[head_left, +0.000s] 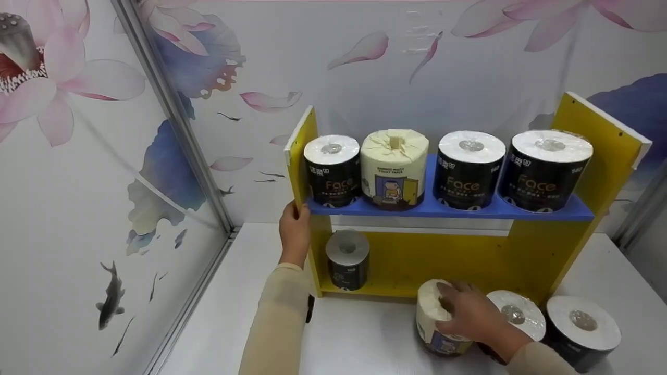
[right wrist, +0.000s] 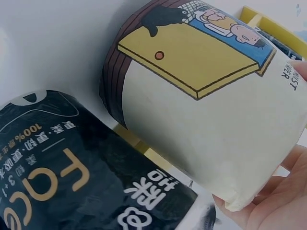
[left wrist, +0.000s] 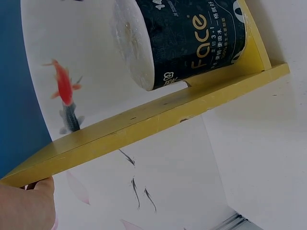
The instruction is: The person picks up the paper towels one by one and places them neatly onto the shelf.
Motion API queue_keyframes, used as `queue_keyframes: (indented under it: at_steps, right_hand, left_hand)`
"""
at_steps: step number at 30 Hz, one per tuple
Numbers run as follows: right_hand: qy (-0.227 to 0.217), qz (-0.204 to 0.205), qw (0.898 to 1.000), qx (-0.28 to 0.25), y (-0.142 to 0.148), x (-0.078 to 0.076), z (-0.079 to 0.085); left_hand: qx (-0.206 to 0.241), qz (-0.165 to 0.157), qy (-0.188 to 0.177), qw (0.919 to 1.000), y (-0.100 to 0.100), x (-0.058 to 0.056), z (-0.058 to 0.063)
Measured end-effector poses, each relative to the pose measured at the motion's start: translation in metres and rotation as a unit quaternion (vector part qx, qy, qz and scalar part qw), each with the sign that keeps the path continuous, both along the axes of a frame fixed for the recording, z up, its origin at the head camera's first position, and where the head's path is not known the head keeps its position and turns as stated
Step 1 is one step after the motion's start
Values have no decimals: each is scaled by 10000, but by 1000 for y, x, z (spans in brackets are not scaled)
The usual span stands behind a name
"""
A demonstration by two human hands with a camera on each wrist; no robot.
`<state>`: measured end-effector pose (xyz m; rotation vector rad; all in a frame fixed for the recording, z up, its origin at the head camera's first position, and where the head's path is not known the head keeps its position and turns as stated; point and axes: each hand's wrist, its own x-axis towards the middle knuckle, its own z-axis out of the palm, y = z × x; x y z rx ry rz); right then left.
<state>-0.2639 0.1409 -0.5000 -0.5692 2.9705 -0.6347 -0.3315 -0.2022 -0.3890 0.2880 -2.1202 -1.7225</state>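
My right hand [head_left: 477, 317] grips a cream-wrapped toilet paper roll [head_left: 435, 330] from above, low in front of a yellow and blue shelf. In the right wrist view, the printed yellow door of the roll [right wrist: 201, 115] faces the camera, and the fingers curl round its top end. My left hand [head_left: 295, 234] holds the front edge of the shelf's left yellow side panel [head_left: 302, 151], just below the blue board [head_left: 469, 212]. In the left wrist view, the left hand [left wrist: 26, 206] is at the lower left on the panel [left wrist: 134, 129], some fingers hidden behind it.
On the blue board stand three black-banded rolls [head_left: 469, 177] and another cream roll [head_left: 394, 169]. A dark roll [head_left: 348, 260] stands at the left of the lower level. Two black-banded rolls [head_left: 583, 328] [head_left: 529, 312] stand on the white table [head_left: 365, 338] right of my right hand. A patterned wall [head_left: 271, 52] rises behind.
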Motion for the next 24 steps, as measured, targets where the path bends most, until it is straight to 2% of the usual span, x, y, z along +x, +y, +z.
queue_keyframes:
  at_steps: [15,24]
  right_hand:
    - [-147,9,9999,-46,-6,-1,11]
    - [151,127,9997,-112,-7,-3,14]
  left_hand:
    - [34,-19,-31,10000,0,1,0]
    - [90,-48,78,9999,-1,0,-1]
